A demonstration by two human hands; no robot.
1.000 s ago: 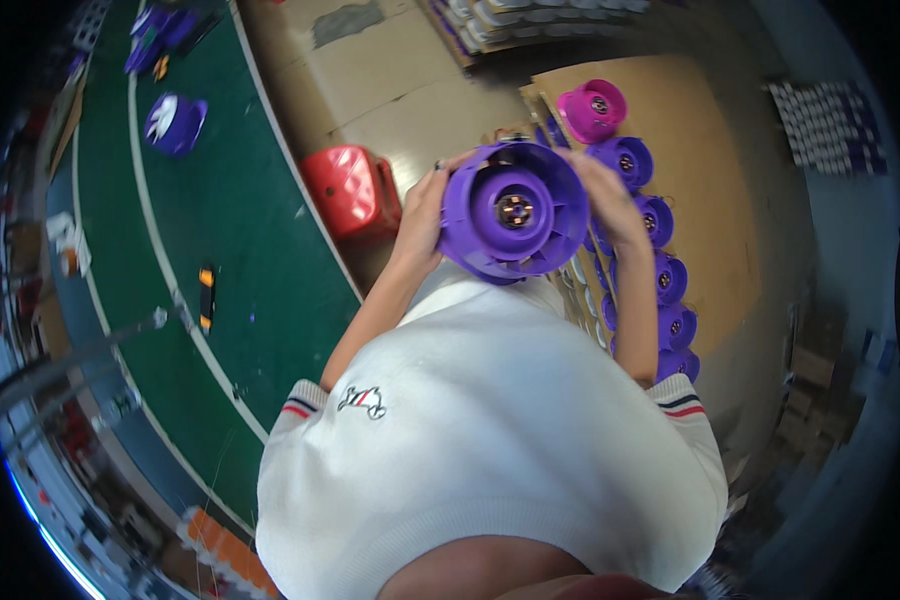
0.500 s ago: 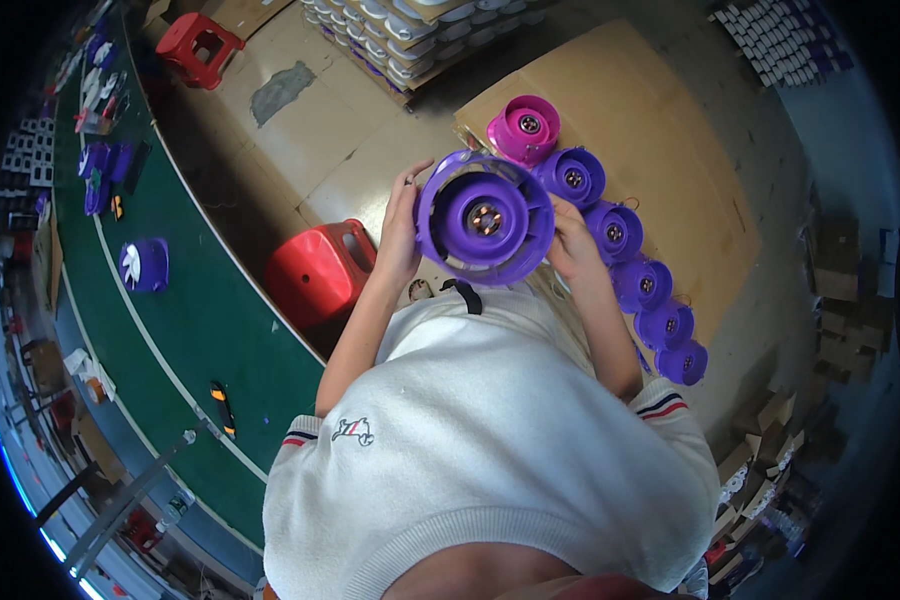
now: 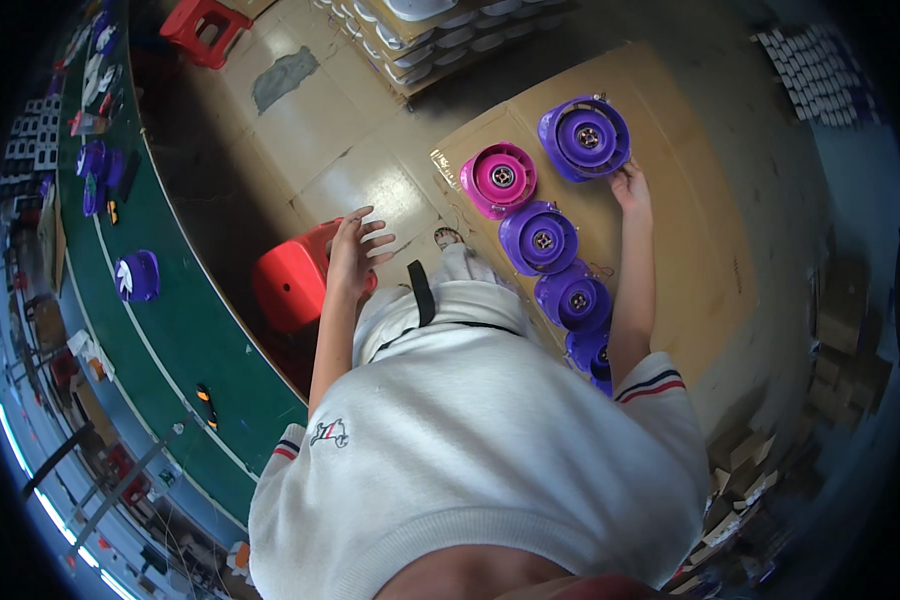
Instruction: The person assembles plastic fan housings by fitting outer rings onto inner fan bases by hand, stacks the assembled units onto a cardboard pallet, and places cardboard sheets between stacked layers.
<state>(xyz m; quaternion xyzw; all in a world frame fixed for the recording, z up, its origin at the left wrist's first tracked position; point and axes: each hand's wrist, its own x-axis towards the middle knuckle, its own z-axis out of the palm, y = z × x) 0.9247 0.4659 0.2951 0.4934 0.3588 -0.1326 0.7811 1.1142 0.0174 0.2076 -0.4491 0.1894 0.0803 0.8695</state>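
Observation:
My right hand [image 3: 630, 186] grips the lower right rim of a purple round plastic housing [image 3: 564, 150] with ring-shaped walls and a small metal-looking part at its centre. The housing is over the brown cardboard sheet [image 3: 685, 270], beyond and to the right of a pink housing [image 3: 477, 185] of like shape; whether it rests on the cardboard I cannot tell. Further purple housings [image 3: 511, 245] run in a row from the pink one toward me, partly hidden by my right forearm. My left hand [image 3: 353, 255] is empty, fingers spread, above a red plastic stool [image 3: 288, 280].
A long green-topped table [image 3: 185, 330] curves along the left, bearing a purple housing with white pieces [image 3: 140, 276] and a yellow-and-black cutter [image 3: 206, 405]. Another red stool [image 3: 205, 30] stands far left. Stacked trays of white parts [image 3: 440, 40] are at the back, cardboard boxes [image 3: 735, 480] at right.
The purple housing went from between both hands in front of me to the far right, over the cardboard. My left hand let go of it and moved left and down. The view shifted.

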